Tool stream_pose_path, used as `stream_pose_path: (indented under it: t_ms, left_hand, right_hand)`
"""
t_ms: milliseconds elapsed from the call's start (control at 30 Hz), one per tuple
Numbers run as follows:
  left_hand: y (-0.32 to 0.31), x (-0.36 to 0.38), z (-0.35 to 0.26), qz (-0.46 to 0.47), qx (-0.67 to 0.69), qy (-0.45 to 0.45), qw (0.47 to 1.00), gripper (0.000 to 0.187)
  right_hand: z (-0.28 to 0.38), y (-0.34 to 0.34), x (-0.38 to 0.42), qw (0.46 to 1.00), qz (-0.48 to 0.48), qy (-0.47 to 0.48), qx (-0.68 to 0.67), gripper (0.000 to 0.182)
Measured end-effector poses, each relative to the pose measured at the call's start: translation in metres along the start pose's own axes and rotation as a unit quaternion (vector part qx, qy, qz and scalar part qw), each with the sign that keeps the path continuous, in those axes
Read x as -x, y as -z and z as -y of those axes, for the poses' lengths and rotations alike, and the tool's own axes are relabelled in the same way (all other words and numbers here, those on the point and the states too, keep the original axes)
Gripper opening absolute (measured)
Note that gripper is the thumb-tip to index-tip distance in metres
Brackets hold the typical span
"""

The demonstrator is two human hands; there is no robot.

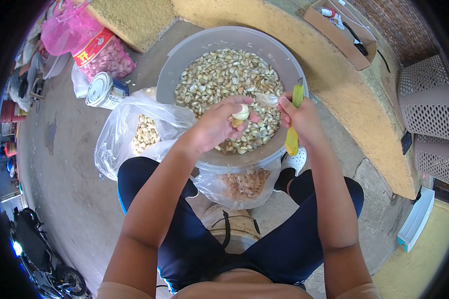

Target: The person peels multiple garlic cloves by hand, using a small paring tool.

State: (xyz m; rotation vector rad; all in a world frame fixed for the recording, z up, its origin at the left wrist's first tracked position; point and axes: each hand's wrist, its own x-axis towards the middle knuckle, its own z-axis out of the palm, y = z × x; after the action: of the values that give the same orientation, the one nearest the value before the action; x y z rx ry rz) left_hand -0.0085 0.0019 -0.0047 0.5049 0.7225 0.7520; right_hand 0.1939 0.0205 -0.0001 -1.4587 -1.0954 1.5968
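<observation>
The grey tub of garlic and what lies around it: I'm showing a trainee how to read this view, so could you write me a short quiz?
1. True or false: the yellow-handled tool is in the left hand.
2. What sits between the pink net sack and the clear bag of peeled cloves?
3. Fill in the blank: the clear bag at the near side of the grey tub holds papery ____.

Key: 1. False; the right hand holds it. 2. A can. 3. Skins.

Dark navy pants, 2 white perforated clogs
</observation>
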Motion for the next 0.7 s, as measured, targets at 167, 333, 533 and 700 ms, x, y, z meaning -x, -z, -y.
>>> stream_pose_path:
  t_ms: [167, 333, 533, 700]
  left_hand:
    - [0.01, -0.002, 0.002, -0.087, -0.075, -0.022, 0.993, 0.03]
    - [0.019, 0.002, 0.001, -0.055, -0.046, -0.017, 0.997, 0.022]
    - [0.023, 0.0, 0.007, -0.036, 0.02, 0.001, 0.999, 0.02]
    - [0.017, 0.0, 0.01, -0.046, 0.033, 0.005, 0.998, 0.019]
  right_hand:
    - [0.019, 0.003, 0.019, 0.968, 0.076, -0.053, 0.232, 0.011]
    - [-0.047, 0.002, 0.027, 0.862, 0.235, 0.03, 0.449, 0.021]
    - [-0.111, -0.016, 0.055, 0.713, 0.361, -0.002, 0.601, 0.019]
    - [-0.124, -0.019, 0.059, 0.715, 0.338, -0.008, 0.612, 0.019]
